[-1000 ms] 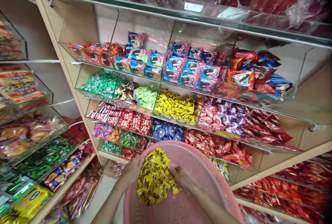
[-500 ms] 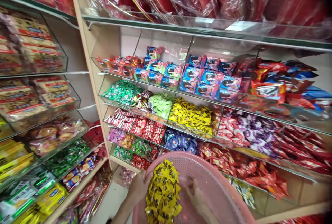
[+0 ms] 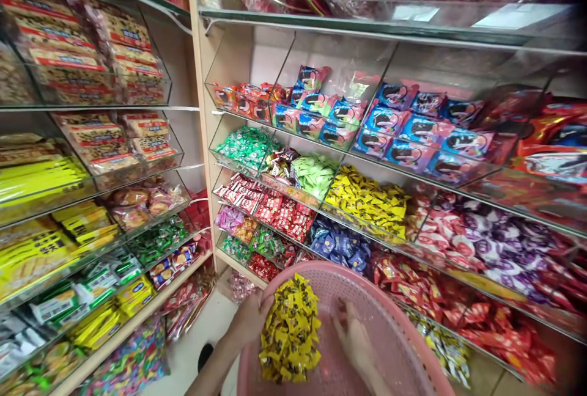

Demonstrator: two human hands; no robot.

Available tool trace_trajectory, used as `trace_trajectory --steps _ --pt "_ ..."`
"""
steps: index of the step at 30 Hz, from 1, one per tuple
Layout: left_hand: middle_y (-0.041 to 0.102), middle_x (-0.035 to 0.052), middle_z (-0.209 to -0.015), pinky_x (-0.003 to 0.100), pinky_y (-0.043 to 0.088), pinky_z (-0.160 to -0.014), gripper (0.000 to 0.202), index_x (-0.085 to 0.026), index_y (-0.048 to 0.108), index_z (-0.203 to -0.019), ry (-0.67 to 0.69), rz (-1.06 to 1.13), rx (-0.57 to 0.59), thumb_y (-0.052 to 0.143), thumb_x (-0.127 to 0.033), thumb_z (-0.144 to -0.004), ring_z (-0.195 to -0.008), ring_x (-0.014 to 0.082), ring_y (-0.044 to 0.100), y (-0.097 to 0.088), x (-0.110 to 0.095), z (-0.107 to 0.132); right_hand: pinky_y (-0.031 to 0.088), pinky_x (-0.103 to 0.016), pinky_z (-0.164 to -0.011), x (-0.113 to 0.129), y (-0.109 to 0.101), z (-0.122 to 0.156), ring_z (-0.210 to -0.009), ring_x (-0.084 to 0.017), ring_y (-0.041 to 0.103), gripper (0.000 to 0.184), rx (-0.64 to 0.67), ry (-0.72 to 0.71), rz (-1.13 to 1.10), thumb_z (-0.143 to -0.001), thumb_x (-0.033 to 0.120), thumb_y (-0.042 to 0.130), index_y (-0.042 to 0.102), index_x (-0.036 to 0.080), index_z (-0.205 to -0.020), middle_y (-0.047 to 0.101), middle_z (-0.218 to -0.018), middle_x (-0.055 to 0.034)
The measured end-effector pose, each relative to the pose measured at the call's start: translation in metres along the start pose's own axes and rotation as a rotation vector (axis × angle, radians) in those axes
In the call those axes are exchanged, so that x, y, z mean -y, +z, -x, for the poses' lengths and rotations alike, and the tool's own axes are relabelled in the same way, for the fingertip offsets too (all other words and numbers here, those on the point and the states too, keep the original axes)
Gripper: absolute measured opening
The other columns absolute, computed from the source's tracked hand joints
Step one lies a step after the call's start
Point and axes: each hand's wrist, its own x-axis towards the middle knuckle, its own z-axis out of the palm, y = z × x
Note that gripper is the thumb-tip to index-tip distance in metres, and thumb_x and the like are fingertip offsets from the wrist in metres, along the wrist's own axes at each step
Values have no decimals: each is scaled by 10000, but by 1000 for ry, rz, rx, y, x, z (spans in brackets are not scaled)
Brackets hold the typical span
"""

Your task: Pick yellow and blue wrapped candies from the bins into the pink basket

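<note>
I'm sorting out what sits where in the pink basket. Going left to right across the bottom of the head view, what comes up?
Left hand on the basket rim → pile of yellow candies → right hand inside the pink basket.

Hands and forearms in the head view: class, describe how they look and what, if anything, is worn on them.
Both the left hand and the right hand are bare: no gloves, and no rings or watch can be made out. The forearms running off the bottom edge show no sleeves, so any sleeves end out of view. The right hand is slightly blurred, so fine detail cannot be told.
</note>
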Motion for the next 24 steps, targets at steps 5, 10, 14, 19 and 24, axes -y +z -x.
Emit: trace_trajectory --steps 5,10,14,19,24 --pt "622 55 -764 246 385 -663 312 -177 487 -774 2 -44 7 308 -414 -870 -759 175 589 -3 4 -1 454 -305 -797 22 -7 0 -846 -190 602 408 -54 -28 13 -787 274 379 423 152 -1174 555 -1149 -122" --pt "634 68 -781 258 395 -677 284 -174 500 -794 3 -58 25 325 -389 -858 -784 193 597 -5 3 -11 438 -301 -811 33 -32 -14 -882 -193 583 363 -144 -79 28 -822 283 329 456 148 -1133 590 -1068 -108" --pt "632 65 -768 259 402 -695 305 -178 498 -774 31 -62 24 306 -396 -865 -766 187 597 -5 2 -16 427 -292 -831 33 -61 -40 -923 -192 562 360 -227 -153 73 -833 278 322 464 120 -1123 578 -1064 -124" --pt "637 59 -799 252 407 -701 327 -195 524 -807 25 -114 9 293 -419 -862 -797 188 593 -3 -1 -15 405 -296 -845 43 -94 -87 -985 -184 518 345 -171 -337 400 -851 182 280 514 170 -1104 540 -1092 -88" --pt "638 71 -851 250 401 -713 346 -179 536 -873 15 -106 2 295 -428 -862 -832 193 589 -4 -6 -14 407 -264 -779 64 -100 -115 -1030 -190 493 421 45 -417 834 -781 2 320 565 199 -1061 478 -1213 -88"
